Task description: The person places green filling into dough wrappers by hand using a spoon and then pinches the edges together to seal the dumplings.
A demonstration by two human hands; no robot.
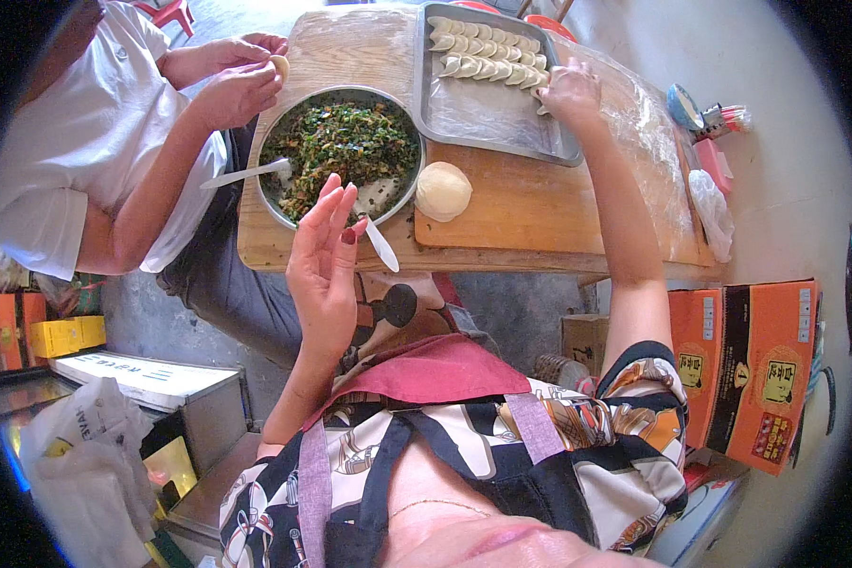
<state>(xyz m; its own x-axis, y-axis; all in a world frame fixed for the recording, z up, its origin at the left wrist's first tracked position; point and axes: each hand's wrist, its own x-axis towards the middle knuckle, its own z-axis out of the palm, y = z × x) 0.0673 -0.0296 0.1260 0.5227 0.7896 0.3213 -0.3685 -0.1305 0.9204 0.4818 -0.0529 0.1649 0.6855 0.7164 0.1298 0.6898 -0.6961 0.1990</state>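
Note:
My left hand (321,266) is raised in front of the filling bowl, palm turned inward and fingers apart, holding nothing. Behind its fingertips, the metal bowl (263,186) contains chopped green filling (348,138). A white spoon (381,245) leans out over the bowl's near rim. At the right side of a metal tray (497,145), my right hand (574,89) has its fingertips on a dumpling (542,108), which they partly cover. Several rows of folded dumplings (490,50) lie on the tray's far half. Round, pale dough wrappers (443,192) sit beside the bowl, apparently stacked.
To my left, another person's hands (245,85) hold a folded wrapper (280,67). A second white spoon (245,172) crosses the bowl's left rim. Flour (642,135) covers the board's right part, near a plastic bag (710,213). Orange cartons (745,369) stand at lower right.

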